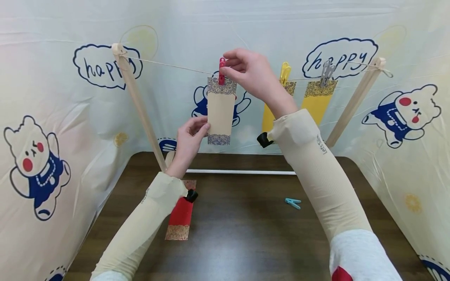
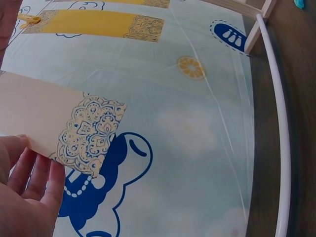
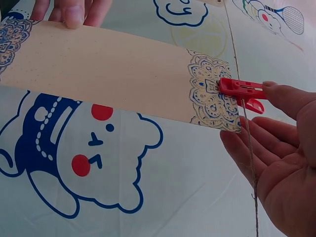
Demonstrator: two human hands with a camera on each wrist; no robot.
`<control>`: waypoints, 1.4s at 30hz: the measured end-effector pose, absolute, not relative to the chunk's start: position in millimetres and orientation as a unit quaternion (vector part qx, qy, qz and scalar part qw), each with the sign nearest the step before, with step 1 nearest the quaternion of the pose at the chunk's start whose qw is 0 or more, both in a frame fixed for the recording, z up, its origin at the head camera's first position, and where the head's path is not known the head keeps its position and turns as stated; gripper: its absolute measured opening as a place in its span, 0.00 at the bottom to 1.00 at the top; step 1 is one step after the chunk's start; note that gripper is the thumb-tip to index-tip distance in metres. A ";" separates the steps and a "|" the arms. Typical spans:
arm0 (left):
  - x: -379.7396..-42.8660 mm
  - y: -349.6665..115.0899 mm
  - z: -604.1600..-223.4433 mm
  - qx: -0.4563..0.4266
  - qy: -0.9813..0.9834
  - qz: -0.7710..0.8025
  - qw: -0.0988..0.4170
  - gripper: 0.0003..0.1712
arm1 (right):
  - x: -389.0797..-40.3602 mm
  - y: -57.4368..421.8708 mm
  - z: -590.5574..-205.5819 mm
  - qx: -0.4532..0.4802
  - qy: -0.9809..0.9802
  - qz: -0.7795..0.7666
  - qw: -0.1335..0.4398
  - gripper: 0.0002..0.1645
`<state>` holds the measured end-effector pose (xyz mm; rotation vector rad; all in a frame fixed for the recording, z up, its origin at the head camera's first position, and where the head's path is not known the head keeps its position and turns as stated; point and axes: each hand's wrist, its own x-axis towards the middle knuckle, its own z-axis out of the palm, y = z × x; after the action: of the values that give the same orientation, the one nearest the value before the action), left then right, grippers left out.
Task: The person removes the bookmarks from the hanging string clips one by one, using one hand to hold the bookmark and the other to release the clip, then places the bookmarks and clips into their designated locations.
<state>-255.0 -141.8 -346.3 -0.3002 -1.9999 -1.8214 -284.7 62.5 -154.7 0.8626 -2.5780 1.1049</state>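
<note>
Hanging from the string (image 1: 168, 65), the beige card (image 1: 220, 111) is pinched low by the left hand (image 1: 188, 142); its red peg (image 1: 222, 71) above is gripped by the right hand (image 1: 247, 72).

R hand (image 1: 250, 74) pinches red peg (image 1: 222, 71) on string (image 1: 168, 65); L hand (image 1: 189, 141) holds beige card (image 1: 220, 111).

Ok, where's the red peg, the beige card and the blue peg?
red peg (image 3: 242, 89), right wrist view, its body.
beige card (image 1: 220, 111), head view, plain middle.
blue peg (image 1: 293, 203), head view, its middle.
</note>
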 end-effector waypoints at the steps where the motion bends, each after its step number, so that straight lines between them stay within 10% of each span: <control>1: -254.9 -141.8 -346.4 -0.106 -0.720 -0.655 0.206 0.16 | -285.1 62.0 -154.5 0.291 -0.873 0.378 0.099 0.29; 26: -252.5 -144.4 -347.3 -0.110 -0.702 -0.675 0.199 0.15 | -284.9 61.2 -149.2 0.335 -0.816 0.469 0.048 0.17; 42: -252.3 -142.6 -346.9 -0.125 -0.701 -0.671 0.208 0.15 | -288.1 65.8 -154.8 0.355 -0.809 0.442 0.157 0.09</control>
<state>-252.3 -142.6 -346.9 -0.3475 -1.9515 -1.8677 -288.1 65.8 -154.8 1.0149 -2.3151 1.2656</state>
